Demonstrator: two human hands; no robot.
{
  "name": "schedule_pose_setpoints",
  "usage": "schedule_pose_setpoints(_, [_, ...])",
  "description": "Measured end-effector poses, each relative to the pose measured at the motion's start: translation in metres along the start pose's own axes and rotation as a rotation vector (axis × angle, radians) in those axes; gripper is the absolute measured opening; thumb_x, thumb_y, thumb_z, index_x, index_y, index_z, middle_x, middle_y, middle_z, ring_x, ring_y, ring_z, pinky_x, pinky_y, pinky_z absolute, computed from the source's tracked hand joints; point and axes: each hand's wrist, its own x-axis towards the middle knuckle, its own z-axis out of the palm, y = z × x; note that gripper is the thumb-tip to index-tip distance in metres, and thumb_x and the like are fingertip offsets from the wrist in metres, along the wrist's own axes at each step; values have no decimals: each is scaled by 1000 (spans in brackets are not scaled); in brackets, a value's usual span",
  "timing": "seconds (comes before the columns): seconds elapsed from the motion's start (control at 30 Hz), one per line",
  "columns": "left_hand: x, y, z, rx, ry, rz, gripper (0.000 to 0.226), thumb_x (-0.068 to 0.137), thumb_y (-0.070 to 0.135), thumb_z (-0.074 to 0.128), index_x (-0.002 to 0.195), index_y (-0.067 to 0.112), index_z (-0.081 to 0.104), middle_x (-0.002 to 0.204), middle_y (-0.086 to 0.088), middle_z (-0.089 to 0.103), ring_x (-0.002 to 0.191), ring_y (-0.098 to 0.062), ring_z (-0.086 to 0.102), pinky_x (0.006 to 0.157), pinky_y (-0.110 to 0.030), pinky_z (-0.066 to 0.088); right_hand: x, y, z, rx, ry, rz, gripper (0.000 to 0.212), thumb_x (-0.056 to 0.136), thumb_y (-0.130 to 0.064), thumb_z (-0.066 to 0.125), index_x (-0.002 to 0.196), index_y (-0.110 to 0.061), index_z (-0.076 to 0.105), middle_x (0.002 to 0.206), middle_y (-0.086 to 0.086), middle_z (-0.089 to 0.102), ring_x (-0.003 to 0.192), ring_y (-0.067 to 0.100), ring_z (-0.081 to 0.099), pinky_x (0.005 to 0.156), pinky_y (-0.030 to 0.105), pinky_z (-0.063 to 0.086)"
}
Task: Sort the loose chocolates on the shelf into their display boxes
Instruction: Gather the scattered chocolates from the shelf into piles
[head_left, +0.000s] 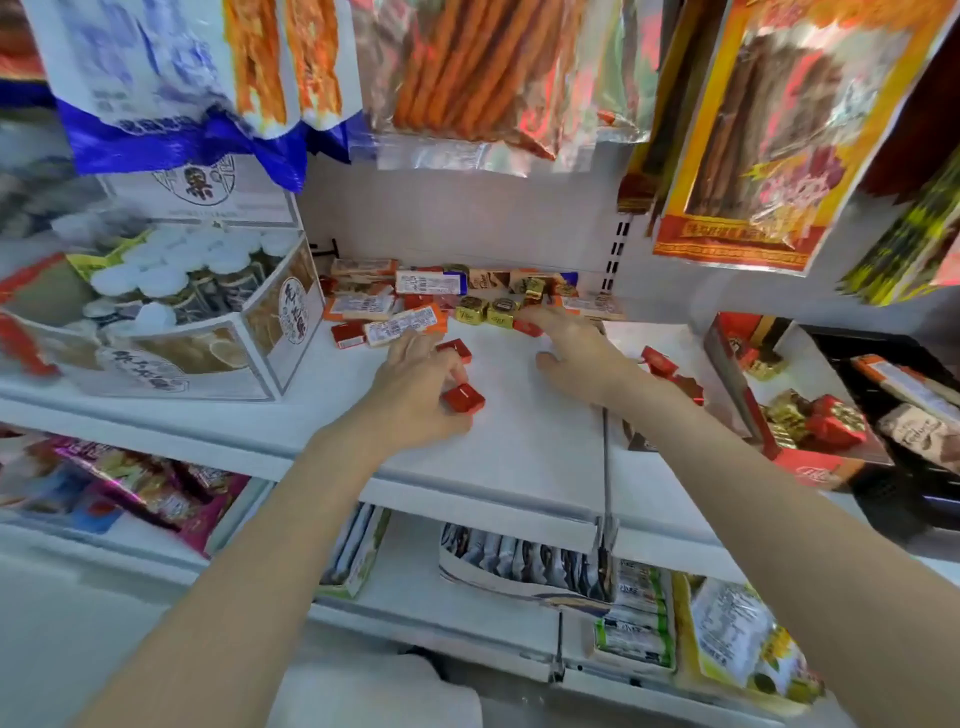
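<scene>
Loose chocolates lie in a pile (467, 299) at the back of the white shelf (519, 447): orange bars, gold cubes and small red squares. My left hand (415, 395) pinches a red square chocolate (464, 399) between thumb and fingers, and a second red square (455, 349) lies by its fingertips. My right hand (571, 343) reaches into the pile, its fingers over another red square (525, 327) beside the gold cubes (488, 310); whether it grips it is hidden. A red display box (800, 457) with gold and red chocolates stands at the right.
A white hexagonal box of jars (171, 317) stands at the left of the shelf. Hanging snack packets (467, 78) crowd the space above. Two red chocolates (662, 364) lie beside my right wrist. A black tray with bars (904, 395) is at the far right. Lower shelves hold packets.
</scene>
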Motion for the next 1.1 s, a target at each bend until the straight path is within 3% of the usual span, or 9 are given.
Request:
schedule_pose_setpoints(0.1, [12, -1, 2, -49, -58, 4, 29, 76, 30, 67, 96, 20, 48, 153, -6, 14, 143, -29, -2, 115, -46, 12, 36, 5, 13, -70, -55, -19, 64, 90, -7, 43, 145, -24, 16, 155, 6, 13, 141, 33, 16, 114, 45, 21])
schedule_pose_setpoints(0.17, [19, -1, 3, -96, -62, 39, 28, 75, 28, 67, 89, 14, 48, 142, -6, 34, 138, -32, 21, 107, -44, 29, 52, 6, 19, -167, -99, -29, 63, 91, -12, 42, 146, -27, 13, 156, 6, 10, 140, 35, 13, 114, 48, 20])
schedule_pose_setpoints(0.27, [24, 0, 5, -146, -34, 64, 29, 74, 27, 68, 86, 7, 50, 102, -6, 52, 98, -24, 50, 79, -36, 43, 61, 5, 22, -304, -95, -2, 58, 93, -19, 40, 145, -30, 16, 154, 5, 14, 135, 36, 17, 110, 52, 24])
schedule_pose_setpoints(0.4, [26, -4, 6, -110, 6, 73, 27, 74, 29, 70, 91, 13, 55, 115, -4, 51, 106, -21, 49, 93, -36, 43, 50, 3, 15, -281, -50, -20, 50, 90, -16, 47, 137, -25, 31, 143, 16, 27, 124, 43, 33, 98, 49, 38])
schedule_pose_setpoints(0.5, [24, -3, 6, -85, -8, 71, 32, 73, 31, 71, 99, 16, 59, 119, -7, 47, 110, -25, 47, 98, -40, 41, 21, 2, 2, -242, -114, -45, 43, 86, -17, 52, 127, -21, 38, 112, 13, 45, 104, 36, 50, 76, 34, 40])
schedule_pose_setpoints(0.57, [21, 1, 6, -86, -33, 64, 29, 72, 31, 71, 96, 21, 58, 117, -6, 46, 107, -26, 46, 96, -42, 42, -6, 2, -6, -188, -155, -75, 42, 84, -19, 56, 122, -22, 41, 101, 8, 45, 96, 31, 51, 76, 33, 42])
schedule_pose_setpoints(0.8, [10, 22, 5, -88, -6, 54, 27, 71, 23, 72, 95, 23, 59, 107, -8, 47, 99, -27, 51, 80, -31, 43, -75, 4, -50, 115, 285, -98, 37, 85, -16, 58, 118, -19, 41, 116, 4, 50, 89, 18, 53, 76, 31, 46])
schedule_pose_setpoints(0.93, [-1, 46, 4, -132, 25, 103, 33, 72, 18, 73, 102, 21, 59, 121, -7, 43, 111, -26, 45, 97, -37, 41, -105, 37, -69, -165, 390, 109, 33, 89, -21, 52, 119, -20, 40, 106, 5, 47, 86, 24, 49, 67, 33, 42])
schedule_pose_setpoints(1.1, [-8, 86, 5, -182, 89, 216, 35, 74, 18, 72, 106, 23, 59, 130, 0, 39, 117, -22, 41, 99, -33, 39, -120, 86, -76, -392, 348, 331, 39, 88, -13, 50, 127, -19, 46, 118, 20, 49, 105, 43, 41, 81, 50, 43])
